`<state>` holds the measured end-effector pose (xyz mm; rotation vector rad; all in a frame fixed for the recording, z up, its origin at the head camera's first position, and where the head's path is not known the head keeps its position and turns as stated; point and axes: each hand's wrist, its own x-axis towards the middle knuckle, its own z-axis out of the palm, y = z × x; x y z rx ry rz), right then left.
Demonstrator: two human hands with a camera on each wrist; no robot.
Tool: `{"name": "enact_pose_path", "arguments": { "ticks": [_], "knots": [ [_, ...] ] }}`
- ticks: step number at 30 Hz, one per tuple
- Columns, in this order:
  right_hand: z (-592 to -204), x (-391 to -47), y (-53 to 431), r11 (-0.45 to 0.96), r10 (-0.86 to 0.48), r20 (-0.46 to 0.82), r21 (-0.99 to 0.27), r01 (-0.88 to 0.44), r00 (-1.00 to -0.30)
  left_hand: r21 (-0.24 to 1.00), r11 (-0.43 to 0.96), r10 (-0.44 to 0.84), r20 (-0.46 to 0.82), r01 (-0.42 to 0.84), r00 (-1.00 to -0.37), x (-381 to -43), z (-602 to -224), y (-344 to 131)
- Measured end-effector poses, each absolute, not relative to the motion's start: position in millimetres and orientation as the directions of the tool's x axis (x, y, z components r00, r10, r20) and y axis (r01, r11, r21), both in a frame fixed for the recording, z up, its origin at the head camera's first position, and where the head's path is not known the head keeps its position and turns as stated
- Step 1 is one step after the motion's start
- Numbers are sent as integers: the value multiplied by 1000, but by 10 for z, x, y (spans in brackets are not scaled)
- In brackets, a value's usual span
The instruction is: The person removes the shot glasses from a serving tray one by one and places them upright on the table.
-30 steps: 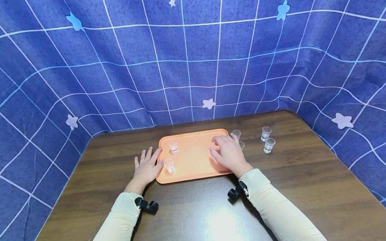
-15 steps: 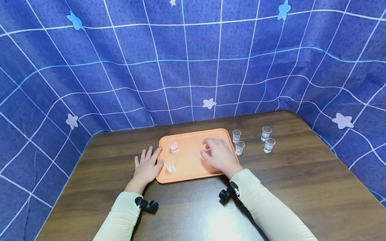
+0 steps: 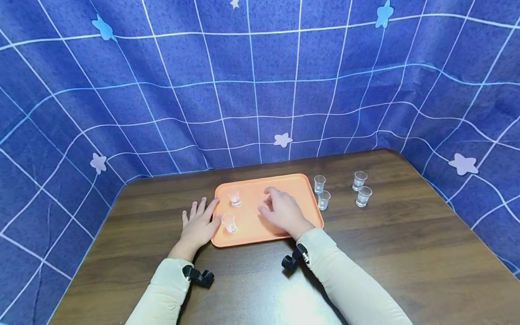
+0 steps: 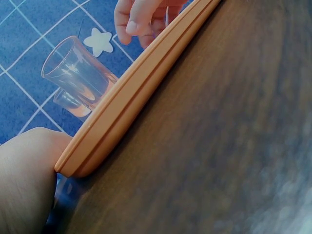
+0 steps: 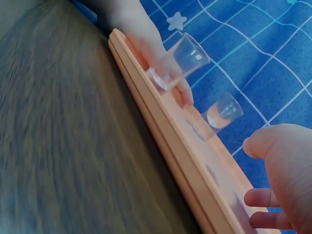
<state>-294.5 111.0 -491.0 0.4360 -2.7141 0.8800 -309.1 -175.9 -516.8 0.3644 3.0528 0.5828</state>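
An orange tray [image 3: 262, 229] lies on the table with two clear shot glasses upright on its left part, a far one [image 3: 235, 198] and a near one [image 3: 229, 223]. My left hand [image 3: 198, 229] rests at the tray's left edge with fingers spread, its thumb close to the near glass. Over the middle of the tray is my right hand [image 3: 283, 214], fingers loosely bent and nothing in them. The right wrist view shows that hand [image 5: 287, 170] apart from both glasses. In the left wrist view the tray rim [image 4: 126, 102] stands in front of the glass bases.
Just right of the tray stand two more shot glasses, one behind [image 3: 319, 184] and one in front [image 3: 323, 200]. Farther right is another pair, the back glass [image 3: 359, 180] and the front glass [image 3: 363, 196]. A blue curtain [image 3: 258, 100] hangs behind the wooden table [image 3: 396, 244].
My right hand has moved left, from the tray's right edge to above its middle, uncovering the two glasses beside the tray. The left hand has stayed in place.
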Motion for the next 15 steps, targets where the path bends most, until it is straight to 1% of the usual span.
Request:
{"name": "enact_pose_path", "arguments": {
  "ticks": [4,15],
  "knots": [
    [-4903,-2966,1007,769,-187,301,-548,-330,-935,366,903,229,33,225,-973,-3095,-5166,-1761],
    [-4907,-3031,742,746,-187,291,-579,-329,-938,362,907,223,25,217,-975,-3110,-5181,-1750]
  ]
}}
